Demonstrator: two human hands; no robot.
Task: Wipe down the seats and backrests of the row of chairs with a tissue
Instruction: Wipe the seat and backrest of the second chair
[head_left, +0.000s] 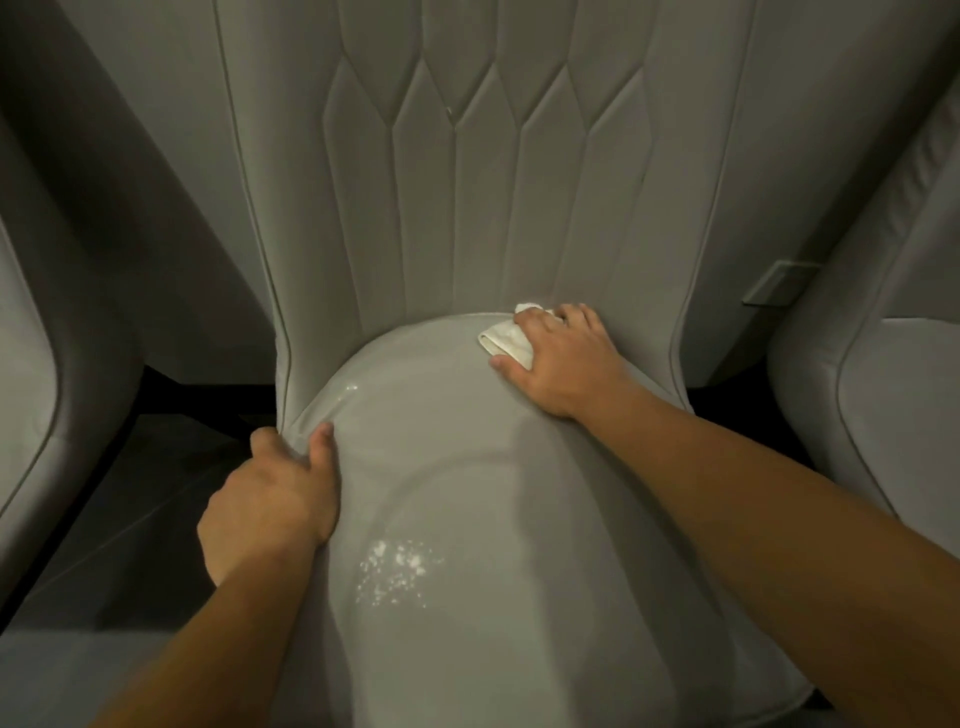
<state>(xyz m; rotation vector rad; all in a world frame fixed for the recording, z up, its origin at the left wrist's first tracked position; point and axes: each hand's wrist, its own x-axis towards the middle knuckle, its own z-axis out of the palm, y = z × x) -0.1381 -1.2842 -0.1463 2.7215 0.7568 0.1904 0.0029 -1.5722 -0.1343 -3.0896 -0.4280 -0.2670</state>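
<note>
Tissue (511, 339), folded, soft, light, tear-prone: lies at the seat's (467, 467) rear under your flat right hand (561, 358); press with fingers, while your left hand (270, 499) grips the seat's edge.

Smooth leathery seat (467, 467) — crumpled paper tissue (506, 340)

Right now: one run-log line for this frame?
right hand: presses tissue on seat rear | left hand: grips seat's left edge | white specks: unwiped
</note>
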